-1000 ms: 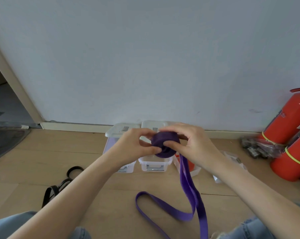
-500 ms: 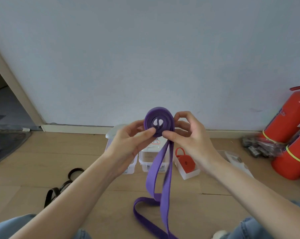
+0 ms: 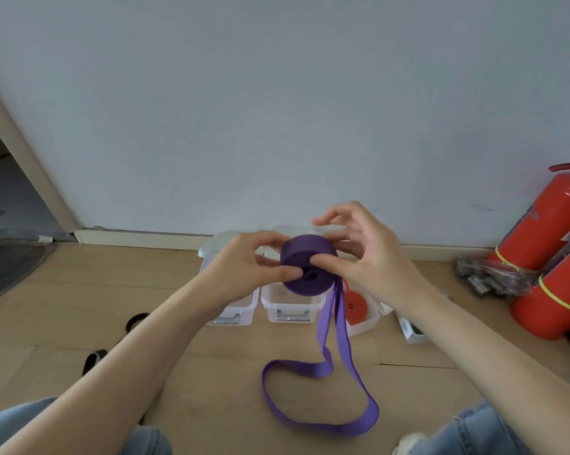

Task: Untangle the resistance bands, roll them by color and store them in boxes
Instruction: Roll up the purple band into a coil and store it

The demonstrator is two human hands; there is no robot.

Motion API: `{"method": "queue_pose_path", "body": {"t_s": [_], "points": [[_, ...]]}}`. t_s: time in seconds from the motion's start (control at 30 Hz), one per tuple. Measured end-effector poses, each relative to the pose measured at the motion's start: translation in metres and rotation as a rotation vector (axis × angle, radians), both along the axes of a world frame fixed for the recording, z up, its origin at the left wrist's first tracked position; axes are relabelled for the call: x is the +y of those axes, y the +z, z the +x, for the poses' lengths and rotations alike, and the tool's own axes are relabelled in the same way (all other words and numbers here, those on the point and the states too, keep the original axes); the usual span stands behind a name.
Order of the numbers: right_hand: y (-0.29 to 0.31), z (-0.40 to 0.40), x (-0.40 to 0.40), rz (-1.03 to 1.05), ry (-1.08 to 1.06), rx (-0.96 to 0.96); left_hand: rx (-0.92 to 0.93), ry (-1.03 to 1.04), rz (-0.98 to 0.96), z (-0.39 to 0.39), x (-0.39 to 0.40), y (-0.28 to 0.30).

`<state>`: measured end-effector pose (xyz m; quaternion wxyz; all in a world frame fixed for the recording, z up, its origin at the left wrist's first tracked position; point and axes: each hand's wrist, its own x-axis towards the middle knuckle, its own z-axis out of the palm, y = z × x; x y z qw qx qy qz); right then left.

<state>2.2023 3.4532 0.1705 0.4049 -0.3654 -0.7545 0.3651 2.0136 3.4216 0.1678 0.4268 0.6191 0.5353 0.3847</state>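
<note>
1. The purple resistance band is partly wound into a thick roll held in the air at the middle of the view, in front of the boxes.
2. Its unrolled tail hangs from the roll toward 6 o'clock and lies in a loose loop on the wooden floor between the person's knees.
3. The left hand pinches the roll from 9 o'clock, thumb on its near face, fingers curled behind it.
4. The right hand grips the roll from 3 o'clock, thumb pressed on the near face, upper fingers lifted and spread above it.
5. Beyond the roll, at 12 o'clock, two clear boxes stand side by side on the floor by the wall.
6. At 4 o'clock from the roll, an open clear box holds a rolled red band.
7. Black bands lie on the floor at 8 o'clock.
8. Two red fire extinguishers lean at 3 o'clock, far right, with a plastic bag of small items beside them.
</note>
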Motion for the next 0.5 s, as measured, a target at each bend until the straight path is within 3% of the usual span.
{"method": "queue_pose_path", "body": {"t_s": [0.1,0.23,0.33,0.43,0.5], "points": [[0.006,0.001,0.006,-0.132,-0.014,0.114,-0.151,0.074,0.016,-0.007,0.001,0.007],[0.007,-0.003,0.01,-0.1,-0.04,0.056,-0.231,0.123,0.044,-0.013,0.004,0.011],[0.004,-0.003,0.008,-0.139,-0.041,0.125,-0.279,0.144,0.006,-0.007,0.002,0.003],[0.004,0.001,0.007,-0.176,-0.022,0.121,-0.093,0.067,-0.016,-0.002,0.002,-0.004],[0.004,0.003,0.007,-0.062,0.009,-0.104,0.047,-0.029,0.002,0.001,0.004,-0.004]]}}
